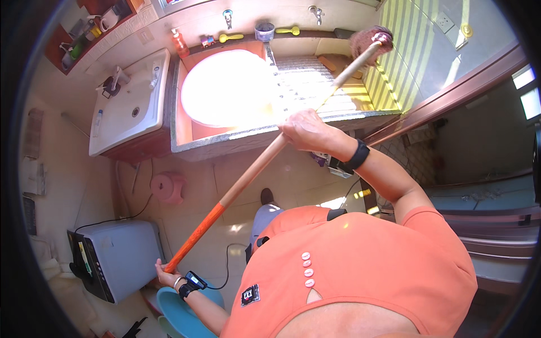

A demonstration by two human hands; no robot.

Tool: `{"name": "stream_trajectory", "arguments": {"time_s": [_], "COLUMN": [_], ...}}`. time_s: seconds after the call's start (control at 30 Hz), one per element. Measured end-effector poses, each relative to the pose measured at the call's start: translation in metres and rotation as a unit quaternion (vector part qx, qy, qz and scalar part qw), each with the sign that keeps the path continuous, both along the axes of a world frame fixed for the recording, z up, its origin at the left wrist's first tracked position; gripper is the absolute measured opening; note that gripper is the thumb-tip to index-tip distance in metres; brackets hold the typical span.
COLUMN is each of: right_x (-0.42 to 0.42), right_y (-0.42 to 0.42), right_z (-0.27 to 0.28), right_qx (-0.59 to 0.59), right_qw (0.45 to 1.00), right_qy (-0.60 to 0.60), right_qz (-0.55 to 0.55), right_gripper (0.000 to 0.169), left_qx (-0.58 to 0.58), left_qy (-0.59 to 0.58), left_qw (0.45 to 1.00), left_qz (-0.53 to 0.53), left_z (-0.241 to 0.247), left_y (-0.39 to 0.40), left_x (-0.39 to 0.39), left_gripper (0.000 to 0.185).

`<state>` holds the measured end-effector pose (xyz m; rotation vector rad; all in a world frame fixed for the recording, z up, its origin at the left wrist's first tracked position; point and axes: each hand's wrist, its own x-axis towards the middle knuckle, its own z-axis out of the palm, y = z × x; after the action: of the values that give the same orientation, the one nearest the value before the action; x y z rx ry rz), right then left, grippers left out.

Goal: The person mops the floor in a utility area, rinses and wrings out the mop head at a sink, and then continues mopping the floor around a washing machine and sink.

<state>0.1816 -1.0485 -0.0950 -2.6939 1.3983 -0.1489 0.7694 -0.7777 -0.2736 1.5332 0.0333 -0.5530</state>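
A long mop handle, bare wood with an orange lower part, slants across the view. My right hand is closed around its middle, in front of the stone sink's rim. Near the orange end, at the lower left, my left hand holds the handle. At its far end the brownish mop head is raised over the right corner of the sink, by the tiled wall. A large round basin, washed out by sunlight, sits in the sink's left compartment. Beside it lies the ridged washboard part, also brightly lit.
A white washbasin adjoins the sink on the left. On the ledge stand an orange pump bottle and a tub. A pink stool, a grey-white appliance and blue basins are on the left. A door frame runs at right.
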Motion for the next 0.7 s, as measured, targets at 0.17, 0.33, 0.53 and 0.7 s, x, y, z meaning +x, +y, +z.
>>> {"name": "stream_trajectory", "arguments": {"time_s": [0.17, 0.33, 0.53, 0.7], "right_x": [0.033, 0.072, 0.001, -0.111], "right_y": [-0.063, -0.098, -0.203, -0.196], "right_z": [-0.072, -0.116, -0.021, 0.063], "right_qx": [-0.111, -0.07, -0.117, -0.101], "right_qw": [0.988, 0.991, 0.91, 0.675], "right_qy": [-0.098, -0.059, -0.27, -0.618], "right_qz": [0.032, -0.102, -0.293, -0.391], "right_gripper": [0.007, 0.008, 0.011, 0.034], "left_qx": [-0.151, -0.239, -0.355, -0.269], "left_qy": [-0.114, -0.33, -0.367, -0.47], "left_qw": [0.981, 0.909, 0.816, 0.755], "left_qz": [0.03, -0.086, -0.271, -0.369], "left_z": [0.091, 0.233, 0.283, 0.281], "left_y": [-0.052, -0.105, -0.234, -0.271], "left_x": [-0.017, -0.072, -0.151, -0.189], "left_gripper": [0.038, 0.069, 0.104, 0.038]}}
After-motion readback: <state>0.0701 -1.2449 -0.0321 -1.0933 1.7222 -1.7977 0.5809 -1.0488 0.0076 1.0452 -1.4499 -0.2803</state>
